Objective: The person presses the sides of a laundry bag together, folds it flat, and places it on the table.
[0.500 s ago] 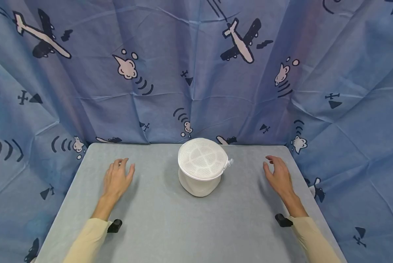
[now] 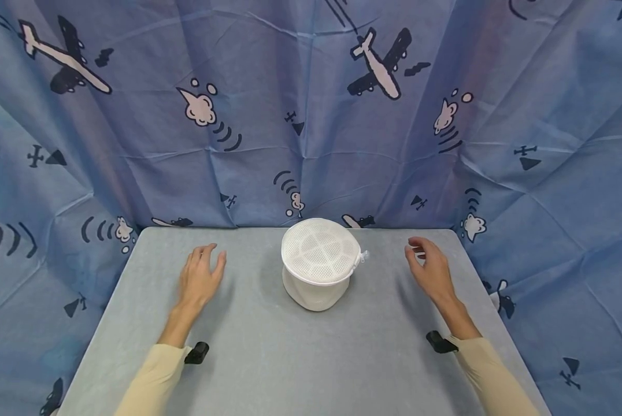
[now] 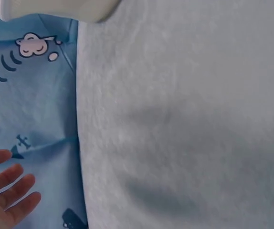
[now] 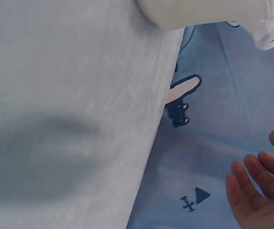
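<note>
A white mesh laundry bag [image 2: 320, 252] stands upright near the middle of the table, its round mesh top bordered by a white rim. On its right side is a small zipper pull [image 2: 363, 256]. My left hand [image 2: 199, 280] hovers over the table to the left of the bag, fingers relaxed and holding nothing. To the right of the bag, my right hand [image 2: 432, 273] is also raised, with loosely bent fingers and nothing in them. Both wrist views catch part of the bag's side at the top, apart from the fingers.
A grey cloth-covered table [image 2: 311, 364] lies under both hands. Behind it and at its sides hangs a blue curtain [image 2: 259, 121] printed with planes and clouds. A black wrist camera [image 2: 196, 353] sits at the left cuff, another [image 2: 441, 342] at the right.
Both hands have moved inward toward the bag, the left one to the right and the right one to the left. The bag stays where it was.
</note>
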The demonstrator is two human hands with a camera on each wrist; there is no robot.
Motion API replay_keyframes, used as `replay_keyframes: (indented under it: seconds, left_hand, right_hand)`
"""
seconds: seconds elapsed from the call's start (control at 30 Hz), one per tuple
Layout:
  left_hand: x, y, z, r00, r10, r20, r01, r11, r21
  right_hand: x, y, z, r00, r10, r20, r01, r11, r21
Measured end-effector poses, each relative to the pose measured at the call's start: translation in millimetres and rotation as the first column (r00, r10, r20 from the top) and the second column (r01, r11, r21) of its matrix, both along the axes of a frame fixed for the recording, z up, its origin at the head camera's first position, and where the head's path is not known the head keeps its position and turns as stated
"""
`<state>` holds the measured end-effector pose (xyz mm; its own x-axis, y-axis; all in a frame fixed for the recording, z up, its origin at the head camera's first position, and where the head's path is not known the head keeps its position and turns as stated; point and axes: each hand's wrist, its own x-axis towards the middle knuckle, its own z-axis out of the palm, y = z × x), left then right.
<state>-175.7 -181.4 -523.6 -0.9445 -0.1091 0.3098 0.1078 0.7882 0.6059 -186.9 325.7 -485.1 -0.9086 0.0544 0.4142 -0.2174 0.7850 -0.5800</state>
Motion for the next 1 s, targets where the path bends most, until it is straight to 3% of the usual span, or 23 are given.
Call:
replay_keyframes:
  seconds: [0.23, 0.47, 1.0]
  left_hand:
    - [-3.3, 16.7, 6.5, 0.999, -0.011, 0.039, 0.008, 0.998, 0.059]
    - [-7.4, 35.4, 13.2, 0.999, -0.029, 0.032, 0.025, 0.992, 0.123]
    - [-13.4, 72.4, 23.4, 0.996, -0.08, 0.051, 0.061, 0.955, 0.29]
  right_hand:
    - [-0.5, -10, 6.1, 0.999, 0.039, -0.012, -0.04, 0.998, -0.041]
    - [-1.6, -24, 12.5, 0.998, 0.063, 0.016, -0.061, 0.994, -0.089]
    - [-6.7, -59, 19.1, 0.992, 0.065, 0.11, -0.044, 0.982, -0.182]
